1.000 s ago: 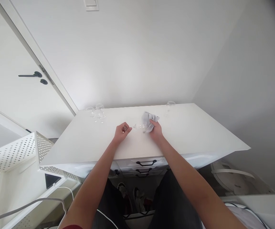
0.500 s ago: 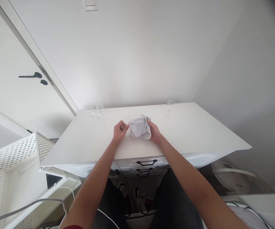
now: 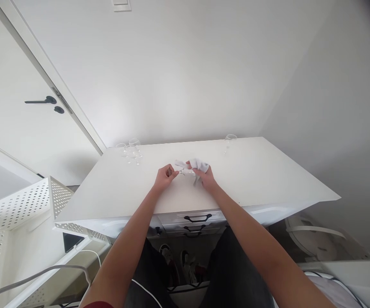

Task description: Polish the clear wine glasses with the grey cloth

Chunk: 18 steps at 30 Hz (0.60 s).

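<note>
Between my hands, above the white cabinet top [image 3: 159, 201], a clear wine glass [image 3: 189, 172] lies on its side, its stem pointing left. My left hand [image 3: 165, 177] is closed, pinching the stem end of the glass. A light grey cloth [image 3: 200, 164] is bunched over the bowl side. My right hand [image 3: 208, 178] is wrapped round this cloth, fingers pressing it against the glass. Cloth and fingers hide part of the bowl. Farther left stand three stemmed glasses [image 3: 131, 149] close together, and one more glass [image 3: 230, 138] is at the back right.
Behind the cabinet rises a white wall [image 3: 185, 77]. A door with a black handle [image 3: 45, 100] is at the left. Black drawer handles [image 3: 198, 219] are on the cabinet's front. A white perforated shelf [image 3: 14, 199] with cables stands at lower left.
The cloth, earlier spread around the glass, is now bunched in my right hand, uncovering more of the glass. My left hand has shifted slightly right and down with the stem.
</note>
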Tool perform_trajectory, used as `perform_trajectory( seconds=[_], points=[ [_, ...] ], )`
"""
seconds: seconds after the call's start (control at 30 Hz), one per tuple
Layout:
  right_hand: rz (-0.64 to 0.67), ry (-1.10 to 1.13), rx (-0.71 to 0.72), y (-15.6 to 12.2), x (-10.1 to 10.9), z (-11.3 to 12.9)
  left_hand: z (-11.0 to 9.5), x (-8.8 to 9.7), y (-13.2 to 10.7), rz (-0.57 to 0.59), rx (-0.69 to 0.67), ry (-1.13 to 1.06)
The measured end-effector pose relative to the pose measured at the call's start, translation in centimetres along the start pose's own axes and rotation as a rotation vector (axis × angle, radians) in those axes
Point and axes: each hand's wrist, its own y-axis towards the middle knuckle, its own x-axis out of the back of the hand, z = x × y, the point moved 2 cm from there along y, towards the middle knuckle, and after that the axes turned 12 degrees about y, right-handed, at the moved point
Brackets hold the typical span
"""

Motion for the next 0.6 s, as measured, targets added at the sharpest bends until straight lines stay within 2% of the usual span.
perform_trajectory(
  seconds=[0.13,0.2,0.27,0.33,0.4,0.5,0.6],
  points=[
    [0.206,-0.481,0.176,0.2,-0.5,-1.2,-0.1,0.3,0.0,-0.063,0.014,0.03],
    [0.275,-0.596,0.223,0.3,-0.7,-1.8,-0.1,0.3,-0.1,-0.066,-0.002,0.031],
    [0.284,-0.6,0.232,0.3,-0.7,-2.0,-0.1,0.3,-0.1,-0.057,-0.025,0.025],
    [0.221,-0.531,0.173,0.3,-0.7,-1.9,-0.2,0.2,-0.2,-0.035,-0.052,0.036],
    [0.087,-0.417,0.032,0.3,-0.5,-1.9,-0.3,0.1,-0.3,-0.012,-0.075,0.063],
    [-0.09,-0.176,-0.196,0.5,-0.2,-2.1,-0.5,0.1,-0.3,0.005,-0.092,0.069],
    [-0.24,0.101,-0.336,0.8,0.4,-2.6,-0.6,0.3,-0.4,-0.003,-0.088,0.029]
  ],
)
